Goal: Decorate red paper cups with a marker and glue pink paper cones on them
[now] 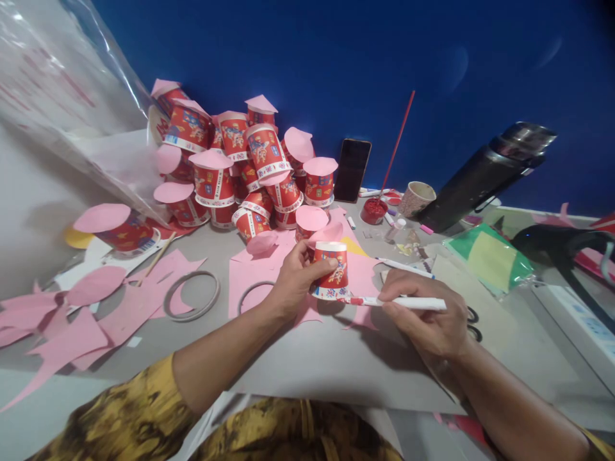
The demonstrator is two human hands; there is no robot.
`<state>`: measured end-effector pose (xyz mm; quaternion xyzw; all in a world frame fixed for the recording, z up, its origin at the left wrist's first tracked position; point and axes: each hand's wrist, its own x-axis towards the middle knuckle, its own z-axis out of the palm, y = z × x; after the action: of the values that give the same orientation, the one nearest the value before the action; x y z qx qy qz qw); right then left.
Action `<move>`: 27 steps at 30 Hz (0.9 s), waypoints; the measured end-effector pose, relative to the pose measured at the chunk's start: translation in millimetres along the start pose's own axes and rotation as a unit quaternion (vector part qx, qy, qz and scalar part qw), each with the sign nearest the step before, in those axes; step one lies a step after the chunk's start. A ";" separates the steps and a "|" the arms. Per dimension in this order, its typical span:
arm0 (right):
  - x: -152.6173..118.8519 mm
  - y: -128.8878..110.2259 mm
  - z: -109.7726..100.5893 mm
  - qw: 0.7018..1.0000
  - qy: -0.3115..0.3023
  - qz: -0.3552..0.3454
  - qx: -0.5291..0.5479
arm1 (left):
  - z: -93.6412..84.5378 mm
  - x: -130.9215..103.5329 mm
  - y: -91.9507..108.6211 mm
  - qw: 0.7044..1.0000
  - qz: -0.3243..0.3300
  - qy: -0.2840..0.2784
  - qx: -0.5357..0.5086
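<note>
In the middle of the view my left hand (298, 272) grips a red printed paper cup (336, 274), held upside down above the table. A pink paper piece shows just behind its top. My right hand (427, 314) is closed around a white marker pen (413, 303). The pen's reddish tip end meets or nearly meets the cup's lower white rim; I cannot tell whether it touches. Below and behind the cup lie pink paper sheets (245, 272). Behind my left hand stands a pile of similar red cups (211, 182), many topped with pink paper discs.
Tape rings (192, 296) and pink scraps (91, 333) lie at left. A phone (353, 169) leans on the blue wall. Further right are a small red pot (373, 210) with a stick, a patterned cup (417, 200), a black flask (480, 176), a green packet (490, 256) and scissors (473, 323).
</note>
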<state>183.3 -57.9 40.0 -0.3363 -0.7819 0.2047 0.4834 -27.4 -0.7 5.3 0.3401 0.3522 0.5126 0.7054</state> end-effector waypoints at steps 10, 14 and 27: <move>-3.9 -0.8 1.6 0.998 0.061 0.015 0.001 | 1.7 -1.9 0.5 1.000 0.003 0.013 0.004; -2.7 -2.1 5.9 0.999 0.045 -0.010 -0.008 | 2.5 -3.0 -0.3 0.999 0.011 0.022 0.022; -0.7 -2.8 14.5 0.999 0.014 -0.034 -0.007 | 7.3 -7.6 1.8 0.998 0.006 0.037 0.045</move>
<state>169.6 -60.3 35.0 -0.3160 -0.7870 0.1784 0.4990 -23.8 -8.4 11.7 0.3540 0.3986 0.5130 0.6728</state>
